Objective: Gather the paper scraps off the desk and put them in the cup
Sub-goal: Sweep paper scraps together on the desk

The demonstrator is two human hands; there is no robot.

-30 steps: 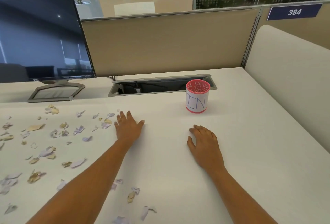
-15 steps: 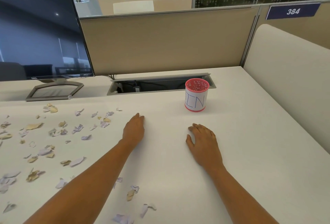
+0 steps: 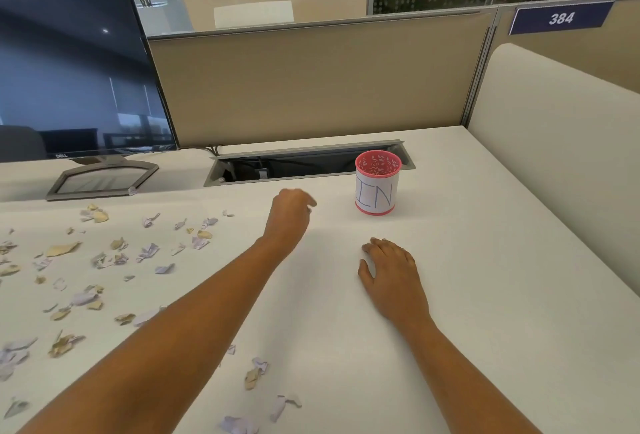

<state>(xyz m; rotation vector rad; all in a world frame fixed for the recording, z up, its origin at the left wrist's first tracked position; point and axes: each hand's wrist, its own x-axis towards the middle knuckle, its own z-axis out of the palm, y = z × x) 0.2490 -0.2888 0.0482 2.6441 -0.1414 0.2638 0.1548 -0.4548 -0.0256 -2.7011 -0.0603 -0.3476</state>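
- Head view: the left hand (image 3: pixel 289 215) is raised over the desk (image 3: pixel 485 295), near the cup (image 3: pixel 377 187). Its grip is curled, thumb against fingertips; whether it pinches anything cannot be told.
- The right hand (image 3: pixel 391 274) lies on the desk, grip relaxed and empty.
- The pink cup, labelled "IN", stands upright.
- Torn paper scraps (image 3: pixel 104 260) lie scattered across the desk's left side.
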